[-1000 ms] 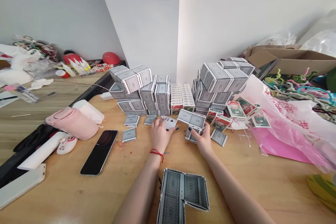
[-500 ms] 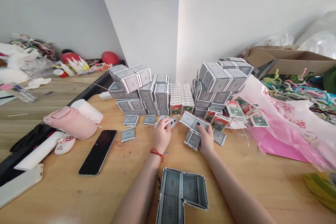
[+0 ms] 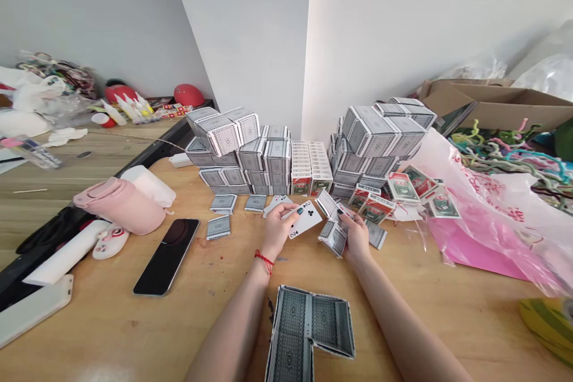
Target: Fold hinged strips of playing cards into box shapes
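My left hand, with a red string at the wrist, pinches a face-up two of clubs card just above the wooden table. My right hand grips a fanned bunch of grey-backed cards close beside it. More loose cards lie on the table behind my left hand. A folded structure of grey-backed cards sits between my forearms near the front edge. Stacks of grey card boxes and a taller pile rise against the wall.
Red and green card packs lie on a pink plastic bag at the right. A black phone, a pink bottle and white rolls lie at the left. A cardboard box and coloured yarn sit far right.
My left hand lifted a card off the table and turned it face up, showing the two of clubs. My right hand drew its bunch of cards in and tilted it.
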### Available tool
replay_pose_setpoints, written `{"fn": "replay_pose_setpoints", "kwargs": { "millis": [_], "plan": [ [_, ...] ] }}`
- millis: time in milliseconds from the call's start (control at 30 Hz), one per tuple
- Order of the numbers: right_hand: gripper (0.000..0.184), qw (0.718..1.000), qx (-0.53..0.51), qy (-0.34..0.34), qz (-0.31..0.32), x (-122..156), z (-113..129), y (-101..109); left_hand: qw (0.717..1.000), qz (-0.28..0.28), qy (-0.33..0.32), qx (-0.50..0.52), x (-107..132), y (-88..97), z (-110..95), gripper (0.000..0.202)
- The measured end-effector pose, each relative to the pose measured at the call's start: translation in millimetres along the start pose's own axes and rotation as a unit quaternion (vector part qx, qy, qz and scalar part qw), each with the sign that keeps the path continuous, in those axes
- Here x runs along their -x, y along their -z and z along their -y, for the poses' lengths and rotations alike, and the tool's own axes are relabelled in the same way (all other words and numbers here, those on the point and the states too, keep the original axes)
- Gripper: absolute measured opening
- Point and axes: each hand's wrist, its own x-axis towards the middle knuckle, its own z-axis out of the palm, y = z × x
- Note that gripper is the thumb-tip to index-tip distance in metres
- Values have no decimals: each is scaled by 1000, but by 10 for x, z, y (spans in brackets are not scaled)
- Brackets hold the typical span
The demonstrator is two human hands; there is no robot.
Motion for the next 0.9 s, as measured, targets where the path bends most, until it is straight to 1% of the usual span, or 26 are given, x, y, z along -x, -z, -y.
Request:
{"fn": "replay_pose_setpoints", "kwargs": {
  "millis": [233, 433, 633, 700, 767, 833, 900],
  "plan": [
    [34, 1000, 9, 3, 17, -10, -5, 7, 996, 8, -57, -65, -1, -6, -5, 20],
    [33, 1000, 16, 10, 15, -11, -23, 0, 993, -20, -76, -85, -14, -8, 14, 18],
    [34, 998, 25, 42, 26, -2, -33, -23, 989, -54, -81, -108, -27, -5, 29, 15],
    [32, 997, 39, 41, 50, 17, -15, -27, 986, -67, -92, -125, -39, 11, 47, 15],
    [32, 992, 63, 30, 103, 44, 13, -30, 981, -77, -103, -147, -51, 32, 66, 16],
    [42, 982, 93, 14, 166, 75, 42, -34, 977, -83, -108, -163, -61, 52, 77, 17],
    [55, 969, 120, -4, 214, 105, 68, -40, 975, -82, -112, -171, -69, 70, 77, 16]
  ]
}}
